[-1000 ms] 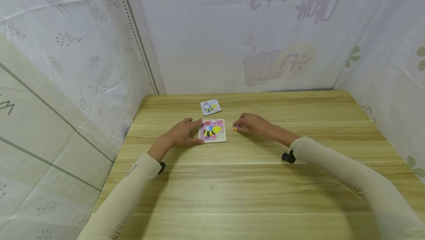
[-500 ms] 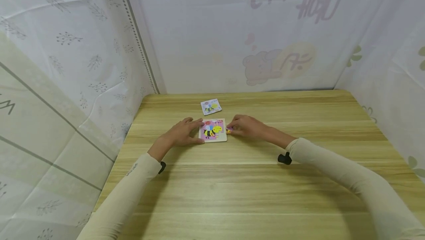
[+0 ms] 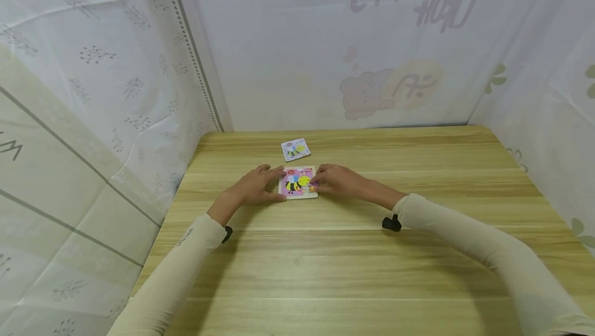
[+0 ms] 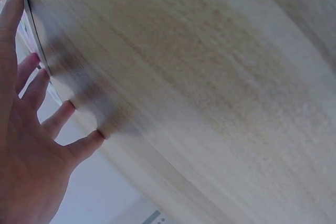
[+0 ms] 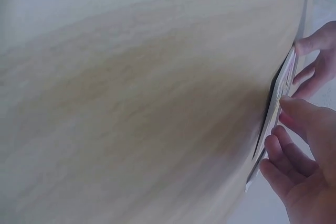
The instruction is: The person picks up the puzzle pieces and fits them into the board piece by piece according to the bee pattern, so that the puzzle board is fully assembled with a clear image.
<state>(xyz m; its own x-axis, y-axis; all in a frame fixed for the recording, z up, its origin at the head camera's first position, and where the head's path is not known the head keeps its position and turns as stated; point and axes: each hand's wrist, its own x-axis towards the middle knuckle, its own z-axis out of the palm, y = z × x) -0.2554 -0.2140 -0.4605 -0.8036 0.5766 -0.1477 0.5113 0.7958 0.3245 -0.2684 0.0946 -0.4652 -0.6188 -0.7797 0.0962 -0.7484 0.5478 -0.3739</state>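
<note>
A square bee jigsaw puzzle board (image 3: 302,196) with a pale wooden rim lies flat on the table in the head view. My left hand (image 3: 253,186) rests at its left side, thumb at the near corner and fingertips at the far one. The left wrist view shows these fingers (image 4: 35,90) spread and fairly straight. Over the board's lower right part, my right hand (image 3: 341,181) pinches a small purple-and-orange puzzle piece (image 3: 312,189) between thumb and fingers. Whether the piece sits in the board or just above it, I cannot tell.
Behind the board lies a picture card (image 3: 295,150) with the same bee. The wooden table (image 3: 297,264) reaches back to a printed curtain (image 3: 288,67), with more curtain at both sides. A black wrist camera (image 3: 392,223) hangs under the right sleeve.
From the table right of the board, my right hand has moved left with the puzzle piece, now over the board's lower right part. The left hand and the board have stayed put.
</note>
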